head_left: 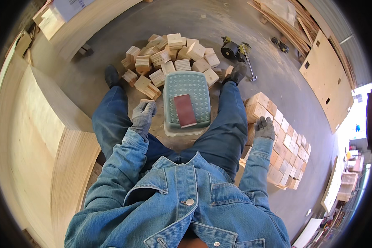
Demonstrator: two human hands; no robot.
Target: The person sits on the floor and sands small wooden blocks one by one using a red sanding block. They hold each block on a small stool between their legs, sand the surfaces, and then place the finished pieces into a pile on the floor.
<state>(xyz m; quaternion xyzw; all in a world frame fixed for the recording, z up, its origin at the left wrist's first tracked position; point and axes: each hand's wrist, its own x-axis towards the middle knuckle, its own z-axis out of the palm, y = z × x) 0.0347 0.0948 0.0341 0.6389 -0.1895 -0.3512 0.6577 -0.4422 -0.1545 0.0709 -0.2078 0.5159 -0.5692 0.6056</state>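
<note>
Both my hands wear grey work gloves. My left hand (144, 113) is closed in front of my left thigh, left of an upturned-looking teal plastic tub (166, 89). A small tan edge shows at its fingertips; what it belongs to is unclear. On the tub's textured top lies a reddish-brown rectangular sheet (184, 109), like sandpaper. Over the near-left edge of a neat stack of wooden blocks (286, 142), my right hand (264, 128) hovers or rests with its fingers slightly bent and apart. Whether it touches a block cannot be told.
Beyond the tub a loose heap of wooden blocks (175, 53) spreads between my feet. A black and yellow power tool (230, 49) and a hammer-like metal tool (249, 62) lie by my right foot. Large plywood panels (29, 140) stand at left; a notched board (326, 78) leans at right.
</note>
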